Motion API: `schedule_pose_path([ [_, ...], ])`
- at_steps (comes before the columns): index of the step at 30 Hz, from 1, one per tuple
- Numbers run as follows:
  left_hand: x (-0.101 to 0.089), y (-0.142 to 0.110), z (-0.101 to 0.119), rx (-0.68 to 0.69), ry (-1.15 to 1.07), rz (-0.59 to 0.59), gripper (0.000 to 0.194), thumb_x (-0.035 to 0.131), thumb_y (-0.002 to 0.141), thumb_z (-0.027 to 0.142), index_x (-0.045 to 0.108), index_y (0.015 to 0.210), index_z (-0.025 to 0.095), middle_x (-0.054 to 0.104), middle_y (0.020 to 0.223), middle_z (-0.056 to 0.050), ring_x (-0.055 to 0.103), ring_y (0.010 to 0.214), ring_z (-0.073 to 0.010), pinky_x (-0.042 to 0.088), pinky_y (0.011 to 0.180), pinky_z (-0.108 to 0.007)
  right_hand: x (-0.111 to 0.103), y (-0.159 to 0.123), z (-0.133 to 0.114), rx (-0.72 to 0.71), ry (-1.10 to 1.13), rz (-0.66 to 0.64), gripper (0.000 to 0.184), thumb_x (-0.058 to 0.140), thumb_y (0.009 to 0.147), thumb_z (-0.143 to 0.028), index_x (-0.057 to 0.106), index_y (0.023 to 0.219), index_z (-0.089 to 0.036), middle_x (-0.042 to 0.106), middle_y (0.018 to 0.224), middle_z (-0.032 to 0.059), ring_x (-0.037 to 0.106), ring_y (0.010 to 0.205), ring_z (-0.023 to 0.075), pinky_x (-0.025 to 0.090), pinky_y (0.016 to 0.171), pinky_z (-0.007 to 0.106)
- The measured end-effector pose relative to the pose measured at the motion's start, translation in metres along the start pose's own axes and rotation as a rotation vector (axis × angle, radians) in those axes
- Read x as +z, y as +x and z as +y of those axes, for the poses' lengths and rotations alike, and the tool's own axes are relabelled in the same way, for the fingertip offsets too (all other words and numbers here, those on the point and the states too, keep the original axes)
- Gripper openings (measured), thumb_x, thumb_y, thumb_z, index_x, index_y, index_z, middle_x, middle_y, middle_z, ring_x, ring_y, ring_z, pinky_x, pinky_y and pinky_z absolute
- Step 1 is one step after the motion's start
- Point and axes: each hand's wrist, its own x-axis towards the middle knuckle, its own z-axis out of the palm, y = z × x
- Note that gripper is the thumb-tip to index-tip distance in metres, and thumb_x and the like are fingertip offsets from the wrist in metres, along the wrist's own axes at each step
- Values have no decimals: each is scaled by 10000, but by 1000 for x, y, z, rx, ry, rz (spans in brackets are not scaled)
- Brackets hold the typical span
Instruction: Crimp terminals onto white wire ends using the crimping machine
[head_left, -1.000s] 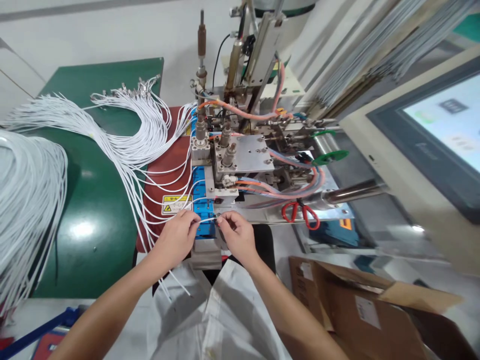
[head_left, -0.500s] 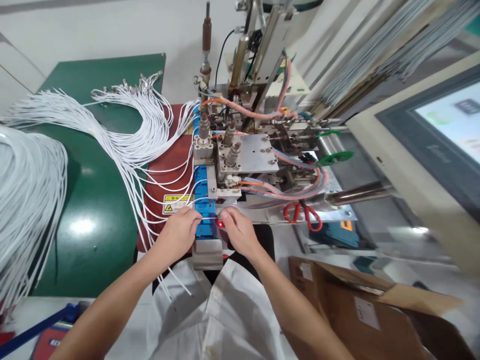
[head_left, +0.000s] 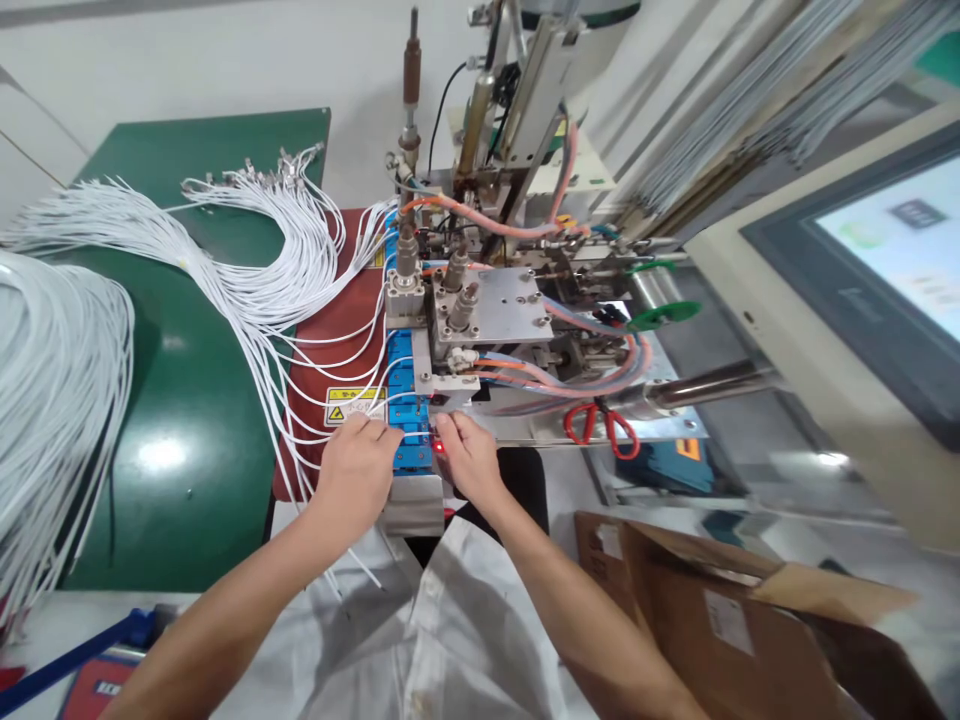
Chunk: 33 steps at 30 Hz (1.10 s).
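A white cable lies across one of the blue clamp blocks at the near end of the machine. My left hand is closed on this cable just left of the block. On the block's right side my right hand is closed in a pinch at the cable's end, next to a glowing red light. The fingertips cover whatever lies between them. Several more white cables run from the blue blocks into a large bundle on the left.
The metal machine stands directly ahead, with hoses and a wire spool. Red-handled scissors lie at its right edge. A cardboard box sits low right, below a screen. Another cable coil rests on the green table.
My left hand has turned slightly, its knuckles now higher over the cable. My right hand has shifted a little up and left at the block. The cable remains across the block.
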Motion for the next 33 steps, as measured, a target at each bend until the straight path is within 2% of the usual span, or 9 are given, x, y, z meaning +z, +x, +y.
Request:
schedule_pose_path([
  [2,2,-2,-4,61,-6,41,236,428,811,47,622,918,128,648,852,-88,571,799,-219,459,794,-378,-4,2,1,53,93,65,381,376,854,-448,435,574,-195,437,526,-36,426,526,118,339,542,244],
  [7,2,-24,-17,178,-91,166,289,439,856,120,532,1128,89,595,1108,-123,524,1026,-225,406,917,-364,-15,2,8,119,381,152,401,425,827,-494,505,602,-171,456,536,-29,414,506,102,330,496,229],
  [9,-6,-39,-21,211,-167,112,232,447,872,178,565,1067,132,614,1036,-89,541,971,-200,425,880,-340,-20,0,12,127,456,167,417,446,814,-510,501,581,-169,438,525,-34,386,488,94,308,472,224],
  [13,-26,-70,-25,269,-214,-154,121,512,845,224,613,907,196,601,887,-41,542,865,-175,438,812,-318,-29,-3,19,135,517,184,432,452,819,-507,485,550,-170,432,519,-36,374,489,91,301,481,226],
  [17,-35,-81,-27,215,-143,-201,133,491,832,128,604,797,187,578,893,-49,521,905,-185,413,846,-345,-33,-5,17,142,520,182,438,460,817,-507,487,538,-170,425,510,-38,373,489,90,300,487,228],
  [21,-31,-68,-20,250,-251,-93,148,468,865,181,608,820,189,602,818,-31,548,810,-155,435,785,-301,-33,-14,4,150,561,132,425,505,786,-516,513,538,-171,445,498,-34,380,476,92,313,473,226],
  [27,-17,-39,9,67,-434,238,134,492,861,222,617,894,188,648,805,-22,590,746,-132,472,708,-261,-36,-42,-13,-28,775,24,318,469,840,-432,662,757,-193,597,646,17,502,567,119,404,541,246],
  [30,-12,-30,21,32,-483,294,171,478,863,196,619,957,174,654,837,-43,604,768,-138,487,720,-265,-41,-48,-22,-69,728,46,199,544,805,-364,664,797,-207,614,688,15,531,581,120,436,558,248],
  [33,-9,-25,30,10,-557,279,232,468,866,216,594,1054,163,653,906,-70,607,824,-154,498,744,-275,-47,-46,-32,-67,530,24,98,598,766,-268,646,728,-192,616,675,11,541,574,118,442,550,238],
])
